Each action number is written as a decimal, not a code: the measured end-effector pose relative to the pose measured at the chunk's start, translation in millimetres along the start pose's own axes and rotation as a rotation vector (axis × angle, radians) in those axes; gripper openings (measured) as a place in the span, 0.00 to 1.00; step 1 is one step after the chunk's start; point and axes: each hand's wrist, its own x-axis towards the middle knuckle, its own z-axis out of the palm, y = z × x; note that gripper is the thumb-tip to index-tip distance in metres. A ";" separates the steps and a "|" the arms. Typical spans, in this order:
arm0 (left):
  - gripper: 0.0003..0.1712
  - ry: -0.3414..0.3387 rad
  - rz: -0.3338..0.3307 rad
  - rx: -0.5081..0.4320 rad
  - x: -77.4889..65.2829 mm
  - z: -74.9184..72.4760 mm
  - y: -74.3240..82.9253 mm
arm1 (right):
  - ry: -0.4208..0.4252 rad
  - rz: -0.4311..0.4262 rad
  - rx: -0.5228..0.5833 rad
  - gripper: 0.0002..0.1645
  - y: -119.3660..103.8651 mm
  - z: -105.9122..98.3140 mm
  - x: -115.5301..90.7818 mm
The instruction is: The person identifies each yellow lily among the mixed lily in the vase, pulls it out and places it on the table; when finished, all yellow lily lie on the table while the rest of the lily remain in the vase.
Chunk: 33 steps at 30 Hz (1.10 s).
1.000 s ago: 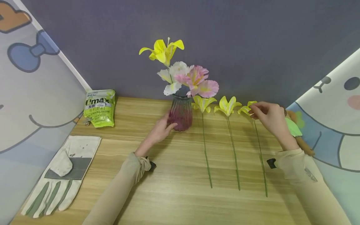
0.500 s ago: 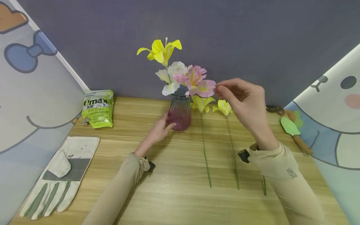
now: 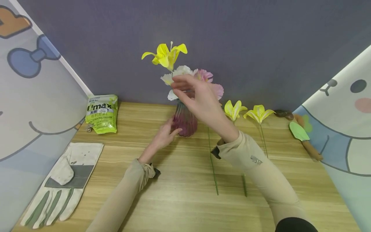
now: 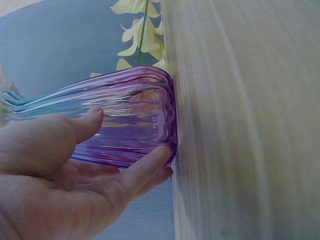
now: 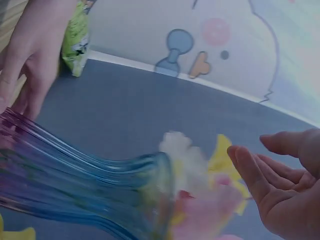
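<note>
A ribbed glass vase (image 3: 185, 120), purple below and bluish above, stands upright on the table. Its base is held by my left hand (image 3: 160, 137), with thumb and fingers around it in the left wrist view. A yellow lily (image 3: 165, 57), a white flower (image 3: 182, 70) and a pink flower (image 3: 204, 75) rise from the vase. In front of these blooms hangs my right hand (image 3: 200, 101), thumb apart from the fingers and nothing between them. Two yellow lilies (image 3: 259, 113) show on the table to the right; a third is mostly hidden behind my right arm, its stem (image 3: 213, 167) visible.
A green fertilizer bag (image 3: 102, 120) stands at the back left, above a white and grey work glove (image 3: 78, 175). At the right lie a green-bladed hand trowel (image 3: 299, 131) and a small dark item (image 3: 284, 113). A grey wall rises behind the vase.
My right hand has left the rightmost lily on the table and swept left to the blooms at the vase. That lily still lies there. My left hand stays on the vase.
</note>
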 end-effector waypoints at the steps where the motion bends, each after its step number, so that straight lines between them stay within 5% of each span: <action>1: 0.41 -0.001 -0.001 -0.001 -0.1 -0.2 0.2 | -0.007 0.013 -0.005 0.19 3.1 3.3 4.1; 18: 0.42 0.001 -0.007 0.035 -2.1 -1.6 1.1 | 0.044 0.150 -0.047 0.23 33.6 20.9 29.3; 33: 0.41 -0.004 -0.006 0.045 -2.3 -1.3 1.6 | 0.027 0.127 -0.055 0.17 46.8 28.9 42.5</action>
